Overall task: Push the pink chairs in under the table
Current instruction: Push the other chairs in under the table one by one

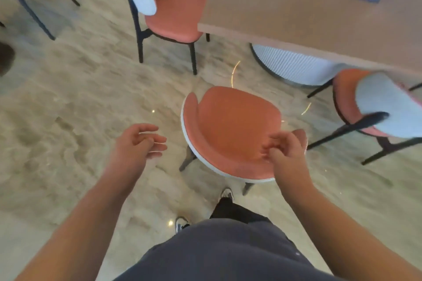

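Head view was motion-blurred. Nearest chair (230, 130), rounded, pink-padded, white-backed, stood clear of the wooden table (296, 7). Left hand (139, 141) hung loosely open beside it; right hand (285, 148) curled over its backrest, grip unclear.

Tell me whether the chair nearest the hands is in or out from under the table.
Out. The chair stands on open floor, its whole seat visible and clear of the table edge.

Open floor (80, 102) separates near chair (230, 130) from table (296, 13); side chairs flank.
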`<state>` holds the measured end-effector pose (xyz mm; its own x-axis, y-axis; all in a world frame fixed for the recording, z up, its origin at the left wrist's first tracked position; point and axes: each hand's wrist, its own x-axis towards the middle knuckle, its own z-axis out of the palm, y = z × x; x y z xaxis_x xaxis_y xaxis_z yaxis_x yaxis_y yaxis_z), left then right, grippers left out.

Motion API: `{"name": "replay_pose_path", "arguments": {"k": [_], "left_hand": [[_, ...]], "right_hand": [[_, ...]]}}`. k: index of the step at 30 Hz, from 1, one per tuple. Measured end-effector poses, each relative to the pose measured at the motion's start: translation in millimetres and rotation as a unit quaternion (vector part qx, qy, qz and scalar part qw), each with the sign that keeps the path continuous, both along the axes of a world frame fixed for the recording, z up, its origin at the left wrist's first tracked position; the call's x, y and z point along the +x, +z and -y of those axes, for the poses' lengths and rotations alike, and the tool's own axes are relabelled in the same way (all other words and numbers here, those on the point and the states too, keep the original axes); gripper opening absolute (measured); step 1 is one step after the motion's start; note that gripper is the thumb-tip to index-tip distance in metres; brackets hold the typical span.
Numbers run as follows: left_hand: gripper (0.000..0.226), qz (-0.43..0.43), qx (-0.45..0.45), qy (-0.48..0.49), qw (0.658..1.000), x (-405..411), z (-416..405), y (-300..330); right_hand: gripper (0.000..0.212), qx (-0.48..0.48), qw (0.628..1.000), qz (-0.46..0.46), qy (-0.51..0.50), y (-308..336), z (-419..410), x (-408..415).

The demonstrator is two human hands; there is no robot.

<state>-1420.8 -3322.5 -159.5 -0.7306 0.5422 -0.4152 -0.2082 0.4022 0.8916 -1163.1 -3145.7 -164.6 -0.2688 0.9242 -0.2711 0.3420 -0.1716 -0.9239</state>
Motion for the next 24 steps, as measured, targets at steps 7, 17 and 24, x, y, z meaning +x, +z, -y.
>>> {"name": "replay_pose_path", "arguments": {"k": [7, 17, 24], "left_hand": [[0.033, -0.013, -0.038, -0.118, 0.992, -6, -114, -38], [0.062, -0.183, -0.261, -0.248, 0.915, -41, -205, -135], [0.104, 0.013, -0.337, -0.084, 0.938, -83, -252, -207]], "right_hand": [[0.044, -0.06, 0.987, 0.045, -0.145, -45, -51, 52], [0.056, -0.138, 0.944, 0.265, -0.138, -156, -155, 74], [0.082, -0.273, 0.908, 0.272, -0.167, -225, -202, 78]]}}
